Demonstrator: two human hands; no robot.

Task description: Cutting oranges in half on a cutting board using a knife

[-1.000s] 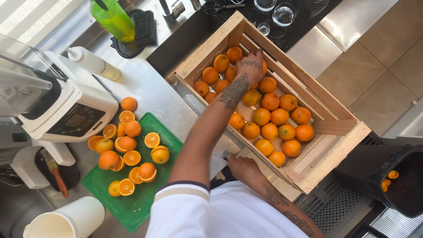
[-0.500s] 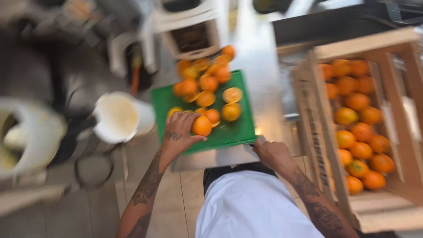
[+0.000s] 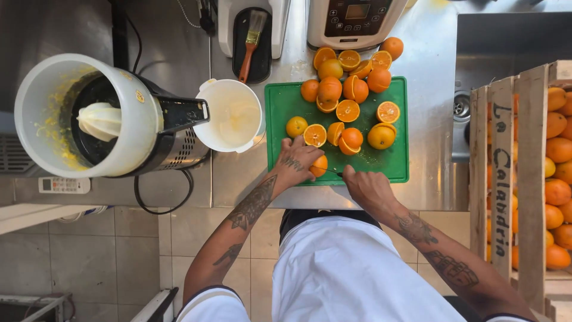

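An orange (image 3: 319, 166) sits at the near edge of the green cutting board (image 3: 398, 170), right under the left hand (image 3: 296, 161). That hand is cupped over it, fingers bent and pressing down on its top and left side, so only the right part of the fruit shows. Just beside it, the right hand (image 3: 368, 188) is closed in a fist around the handle of a knife (image 3: 333, 173), whose thin dark blade reaches left to touch the orange. The handle itself is hidden inside the fist.

Farther back on the board lie more oranges, some whole and some halved with the cut faces up (image 3: 348, 110). To the left of the board stands a white jug (image 3: 229, 115), and beyond it a citrus juicer (image 3: 98, 119) with pulp on its bowl. A wooden crate (image 3: 503, 179) of oranges stands at the right, well apart from both hands.
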